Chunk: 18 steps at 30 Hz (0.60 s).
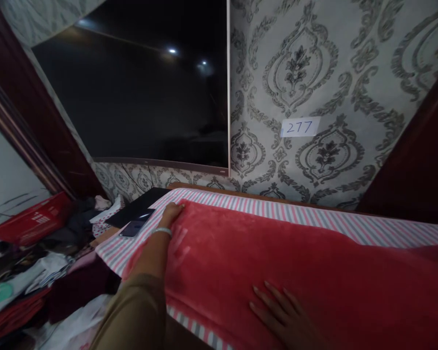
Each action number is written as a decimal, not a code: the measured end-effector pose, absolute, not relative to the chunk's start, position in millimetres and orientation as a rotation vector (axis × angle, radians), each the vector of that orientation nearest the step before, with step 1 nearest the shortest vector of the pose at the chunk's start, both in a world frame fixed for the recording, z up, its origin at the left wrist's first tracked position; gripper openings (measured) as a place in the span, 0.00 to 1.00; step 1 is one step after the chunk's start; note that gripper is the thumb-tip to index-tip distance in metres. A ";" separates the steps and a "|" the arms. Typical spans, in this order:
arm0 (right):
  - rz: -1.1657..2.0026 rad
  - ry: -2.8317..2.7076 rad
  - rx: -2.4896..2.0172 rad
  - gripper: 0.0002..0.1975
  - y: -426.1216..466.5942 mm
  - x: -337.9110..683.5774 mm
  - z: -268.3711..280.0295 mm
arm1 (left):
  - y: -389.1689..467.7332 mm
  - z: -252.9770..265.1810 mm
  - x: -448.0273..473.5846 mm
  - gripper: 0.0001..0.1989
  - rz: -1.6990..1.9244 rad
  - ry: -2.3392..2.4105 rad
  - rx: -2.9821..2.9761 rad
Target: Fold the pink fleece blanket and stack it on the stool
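A red plush blanket point(219, 253) lies spread lengthwise over a pink, grey and white striped cloth point(270, 206). At its far left corner my left hand point(172, 214), with a bracelet on the wrist, has its fingers closed on the edge. My right hand point(282, 311) rests flat on the near middle of the blanket, fingers spread. Faint lighter marks show in the pile beside my left forearm. Out of frame to the right, the blanket's far end is hidden.
A phone point(136, 223) lies on the striped cloth left of my hand, beside a flat black item point(138, 204). Piled clothes point(54, 267) and a red bag point(36, 218) fill the left. Behind are a television point(149, 92) and a paper marked 277 point(300, 127).
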State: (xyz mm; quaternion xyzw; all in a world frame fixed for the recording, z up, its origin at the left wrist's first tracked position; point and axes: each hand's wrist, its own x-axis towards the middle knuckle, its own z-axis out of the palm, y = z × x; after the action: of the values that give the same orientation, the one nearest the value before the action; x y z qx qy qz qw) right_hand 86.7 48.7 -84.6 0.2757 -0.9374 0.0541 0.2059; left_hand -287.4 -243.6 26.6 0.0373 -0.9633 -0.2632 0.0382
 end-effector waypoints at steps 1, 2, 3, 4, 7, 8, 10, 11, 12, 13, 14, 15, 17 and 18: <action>0.130 -2.607 0.764 0.43 49.1 85.9 -86.4 | -238.0 22.4 -286.9 0.17 -0.733 -2.952 0.097; 0.109 -2.611 0.755 0.43 49.5 85.6 -87.6 | -233.1 18.2 -285.5 0.16 -0.662 -2.944 0.080; 0.093 -2.614 0.751 0.43 49.6 85.8 -88.2 | -229.4 14.8 -283.7 0.17 -0.599 -2.934 0.062; 0.090 -2.617 0.748 0.44 49.7 86.4 -87.9 | -227.0 12.9 -282.2 0.17 -0.545 -2.922 0.042; 0.147 -2.642 0.737 0.46 48.3 88.5 -81.9 | -229.1 19.4 -285.0 0.19 -0.425 -2.886 0.006; 0.177 -2.662 0.735 0.46 47.0 88.4 -78.8 | -232.2 25.1 -289.1 0.19 -0.398 -2.870 0.005; 0.232 -2.715 0.729 0.47 42.4 85.4 -72.9 | -239.7 37.3 -300.0 0.21 -0.366 -2.839 0.020; 0.257 -2.738 0.734 0.48 39.3 82.6 -70.9 | -243.3 42.0 -305.6 0.22 -0.362 -2.830 0.028; 0.280 -2.757 0.738 0.48 35.9 79.1 -69.8 | -246.5 45.0 -310.6 0.22 -0.368 -2.831 0.035; 0.300 -2.773 0.742 0.48 32.6 75.4 -69.5 | -249.2 46.0 -314.5 0.23 -0.385 -2.846 0.040; 0.317 -2.786 0.745 0.48 29.6 72.0 -69.9 | -251.4 45.3 -317.4 0.23 -0.411 -2.875 0.047; 0.332 -2.795 0.752 0.48 27.2 69.2 -70.6 | -253.6 43.3 -319.3 0.24 -0.447 -2.912 0.054; 0.359 -2.822 0.754 0.48 24.7 66.7 -71.9 | -259.1 38.5 -320.7 0.25 -0.548 -2.988 0.062; 0.374 -2.840 0.749 0.47 24.4 66.9 -72.0 | -263.3 36.9 -320.4 0.26 -0.614 -3.020 0.053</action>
State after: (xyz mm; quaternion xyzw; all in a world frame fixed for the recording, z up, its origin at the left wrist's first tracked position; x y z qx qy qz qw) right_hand 66.9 24.4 -72.0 0.2520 -0.9553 0.1257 0.0902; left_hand -320.4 -263.3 36.9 0.0171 -0.9794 -0.1992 0.0297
